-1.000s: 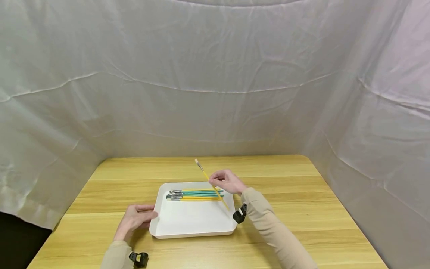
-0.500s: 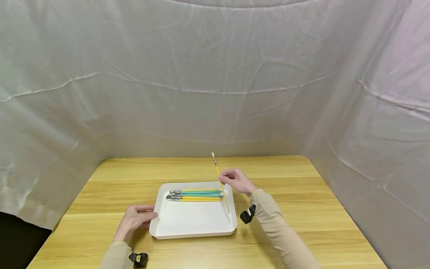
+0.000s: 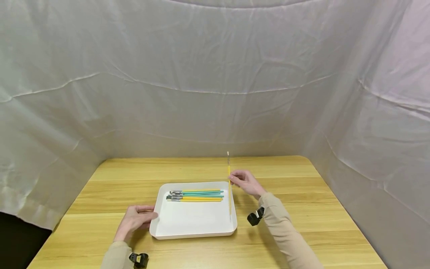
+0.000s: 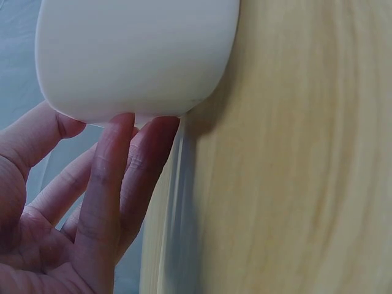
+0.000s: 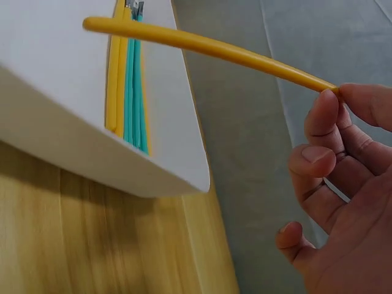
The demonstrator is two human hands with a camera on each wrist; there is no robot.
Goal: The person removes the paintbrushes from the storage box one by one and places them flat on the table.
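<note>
From my head view, my right hand (image 3: 245, 182) pinches a slim yellow paintbrush (image 3: 229, 183) at about 3 o'clock of the white tray (image 3: 191, 224), bristle tip pointing to 12 o'clock. Only the right wrist view shows the glossy round handle (image 5: 208, 46) held between thumb and forefinger. My left hand (image 3: 136, 220) lies at 9 o'clock; the left wrist view shows its straight fingers (image 4: 110, 165) touching the tray's smooth rounded corner (image 4: 135, 55). Yellow and teal brushes (image 3: 196, 195) lie flat inside, on the wood-grain bench (image 3: 302, 209).
</note>
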